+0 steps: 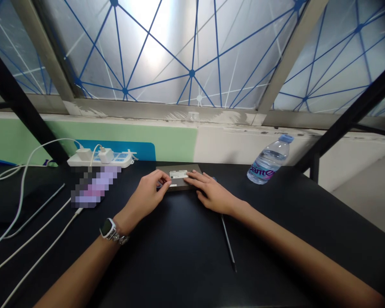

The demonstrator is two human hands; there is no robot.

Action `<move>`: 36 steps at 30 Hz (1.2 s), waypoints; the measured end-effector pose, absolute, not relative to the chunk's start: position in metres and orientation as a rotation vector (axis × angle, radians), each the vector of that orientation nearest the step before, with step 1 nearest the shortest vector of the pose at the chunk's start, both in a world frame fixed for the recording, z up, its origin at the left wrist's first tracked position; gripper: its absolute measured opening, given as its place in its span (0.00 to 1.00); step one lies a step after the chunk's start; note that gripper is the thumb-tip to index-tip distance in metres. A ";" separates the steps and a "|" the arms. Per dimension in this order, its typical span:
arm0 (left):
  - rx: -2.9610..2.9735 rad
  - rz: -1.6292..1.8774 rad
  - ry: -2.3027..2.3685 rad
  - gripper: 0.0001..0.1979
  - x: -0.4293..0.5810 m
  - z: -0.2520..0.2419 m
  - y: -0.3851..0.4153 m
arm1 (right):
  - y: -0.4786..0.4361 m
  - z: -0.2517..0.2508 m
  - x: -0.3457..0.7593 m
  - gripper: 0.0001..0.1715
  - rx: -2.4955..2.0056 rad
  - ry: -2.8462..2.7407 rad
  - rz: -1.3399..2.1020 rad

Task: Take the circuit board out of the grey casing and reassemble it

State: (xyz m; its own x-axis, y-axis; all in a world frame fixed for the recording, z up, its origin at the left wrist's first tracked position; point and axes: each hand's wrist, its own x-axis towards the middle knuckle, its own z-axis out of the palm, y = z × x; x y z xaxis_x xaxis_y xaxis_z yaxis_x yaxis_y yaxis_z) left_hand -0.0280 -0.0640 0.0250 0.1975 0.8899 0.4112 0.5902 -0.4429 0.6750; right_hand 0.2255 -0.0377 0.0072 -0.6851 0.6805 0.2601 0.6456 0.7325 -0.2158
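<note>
A flat, dark grey-brown box [192, 169] lies on the black desk, with a printed white label [179, 174] on its top. My left hand [152, 188] is at the box's left part, thumb and fingertips closed together beside a small white strip [173, 185]. Whether anything is pinched there is too small to tell. Across the box's right part rests my right hand [213, 192], fingers stretched out and fingertips at the label's right end. Below it a thin metal rod [228, 244] with a narrow dark tip points toward me; its upper part is hidden under the hand.
A water bottle [269, 160] with a blue cap stands to the right. At the back left, a white power strip [101, 158] holds plugged-in chargers. A blurred-out phone-like object [94, 188] lies before it, and white cables [35, 235] cross the desk's left side.
</note>
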 end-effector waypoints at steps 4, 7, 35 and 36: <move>1.987 1.110 1.352 0.07 -0.024 0.026 -0.068 | -0.054 0.025 0.226 0.19 -1.235 -2.360 -0.026; 1.852 1.102 1.265 0.07 -0.020 0.024 -0.069 | -0.066 0.043 0.232 0.13 -1.654 -2.304 0.106; 0.910 1.108 0.854 0.11 0.004 0.020 -0.078 | -0.083 0.044 0.245 0.12 -0.866 -1.449 1.397; 0.887 1.102 0.850 0.10 0.005 0.020 -0.079 | -0.083 0.044 0.245 0.12 -0.863 -1.436 1.357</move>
State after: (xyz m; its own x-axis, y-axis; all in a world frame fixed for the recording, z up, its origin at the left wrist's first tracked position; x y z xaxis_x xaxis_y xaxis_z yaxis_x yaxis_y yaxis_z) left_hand 0.0049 -0.0786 0.0200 0.2325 0.9644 -0.1260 -0.3672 0.2070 0.9068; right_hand 0.2447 -0.0833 0.0437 -0.3036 0.9385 0.1644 -0.1107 0.1367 -0.9844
